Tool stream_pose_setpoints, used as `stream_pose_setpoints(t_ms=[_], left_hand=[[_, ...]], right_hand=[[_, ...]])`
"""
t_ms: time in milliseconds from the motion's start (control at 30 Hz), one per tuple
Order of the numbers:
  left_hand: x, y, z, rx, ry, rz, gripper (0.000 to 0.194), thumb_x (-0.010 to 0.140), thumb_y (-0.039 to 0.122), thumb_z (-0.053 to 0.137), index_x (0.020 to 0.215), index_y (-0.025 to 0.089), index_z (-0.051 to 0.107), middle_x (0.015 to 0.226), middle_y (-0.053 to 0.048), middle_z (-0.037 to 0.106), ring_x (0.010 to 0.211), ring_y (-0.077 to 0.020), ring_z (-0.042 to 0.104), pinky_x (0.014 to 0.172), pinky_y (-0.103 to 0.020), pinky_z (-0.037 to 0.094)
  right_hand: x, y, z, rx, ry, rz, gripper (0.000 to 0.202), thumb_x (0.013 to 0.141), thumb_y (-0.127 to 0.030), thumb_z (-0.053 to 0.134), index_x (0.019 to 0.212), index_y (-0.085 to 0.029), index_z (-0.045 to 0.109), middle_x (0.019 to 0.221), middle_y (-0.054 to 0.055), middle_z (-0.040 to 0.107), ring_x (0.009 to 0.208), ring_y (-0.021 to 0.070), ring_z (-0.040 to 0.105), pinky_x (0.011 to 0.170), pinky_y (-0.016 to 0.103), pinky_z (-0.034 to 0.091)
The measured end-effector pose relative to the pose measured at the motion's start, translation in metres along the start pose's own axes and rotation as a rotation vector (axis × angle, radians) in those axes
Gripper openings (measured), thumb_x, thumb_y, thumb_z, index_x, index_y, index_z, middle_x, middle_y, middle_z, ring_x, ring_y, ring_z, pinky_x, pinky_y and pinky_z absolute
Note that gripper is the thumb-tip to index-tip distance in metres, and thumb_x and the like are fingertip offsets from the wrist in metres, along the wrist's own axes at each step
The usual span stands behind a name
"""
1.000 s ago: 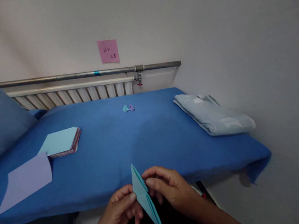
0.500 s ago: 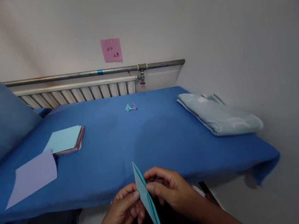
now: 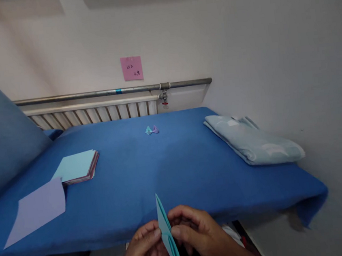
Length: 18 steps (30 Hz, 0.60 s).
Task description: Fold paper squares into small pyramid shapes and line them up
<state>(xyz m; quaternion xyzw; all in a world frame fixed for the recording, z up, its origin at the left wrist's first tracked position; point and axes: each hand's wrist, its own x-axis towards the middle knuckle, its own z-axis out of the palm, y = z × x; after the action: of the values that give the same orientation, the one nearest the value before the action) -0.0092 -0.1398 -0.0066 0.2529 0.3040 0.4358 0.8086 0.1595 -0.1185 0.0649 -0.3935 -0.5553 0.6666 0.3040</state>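
Observation:
A folded teal paper (image 3: 166, 234) stands steeply tilted at the bottom middle, its long folded layers facing right and its lower tip cut off by the frame. My left hand (image 3: 143, 247) pinches its left side, thumb on the paper near the middle. On the other side, my right hand (image 3: 197, 231) is closed on the right edge, thumb and bent forefinger at the layers. The fingertips behind the paper are partly hidden.
A blue-covered surface (image 3: 129, 197) holds a stack of coloured paper (image 3: 75, 166), a purple sheet (image 3: 39, 209), a small teal and purple folded piece (image 3: 152, 130) and a folded light blanket (image 3: 251, 140). Behind are a radiator (image 3: 96, 113) and a pink note (image 3: 131, 68).
The whole view has shifted, so the scene sits slightly lower. My hands and the teal paper appear lower too, with the paper turned a little more upright and still held by both hands.

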Motion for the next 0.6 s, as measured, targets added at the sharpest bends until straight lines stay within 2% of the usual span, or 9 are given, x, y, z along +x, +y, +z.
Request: stream_pose_setpoints(t_ms=[200,433,600], left_hand=[[0.002,-0.0006,-0.0008,0.013,0.01,-0.005,0.026,0.075,0.038,0.071,0.079,0.012,0.068,0.051,0.0,0.058,0.037,-0.0072,0.052,0.036,-0.016,0.042],[0.0006,0.0004,0.0035,0.011,0.046,-0.025,0.032,0.071,0.043,0.073,0.077,0.012,0.068,0.052,0.002,0.054,0.036,-0.0059,0.048,0.036,-0.017,0.043],[-0.0009,0.0015,0.0053,0.02,0.063,-0.02,0.028,0.072,0.039,0.073,0.076,0.012,0.067,0.056,0.0,0.056,0.04,-0.0069,0.051,0.037,-0.017,0.044]], right_hand=[[-0.0001,0.0,0.0013,0.027,0.018,-0.014,0.025,0.075,-0.034,0.062,0.092,-0.015,0.064,0.07,-0.001,0.057,0.057,0.0088,0.047,0.051,0.02,0.037],[0.0045,0.0052,0.0003,0.083,0.003,0.037,0.029,0.072,-0.035,0.064,0.092,-0.016,0.06,0.067,-0.002,0.055,0.051,0.0073,0.046,0.046,0.019,0.037],[0.0051,0.0063,0.0003,0.116,0.013,0.066,0.029,0.07,-0.034,0.066,0.092,-0.016,0.059,0.064,-0.004,0.055,0.049,0.0064,0.047,0.044,0.018,0.037]])
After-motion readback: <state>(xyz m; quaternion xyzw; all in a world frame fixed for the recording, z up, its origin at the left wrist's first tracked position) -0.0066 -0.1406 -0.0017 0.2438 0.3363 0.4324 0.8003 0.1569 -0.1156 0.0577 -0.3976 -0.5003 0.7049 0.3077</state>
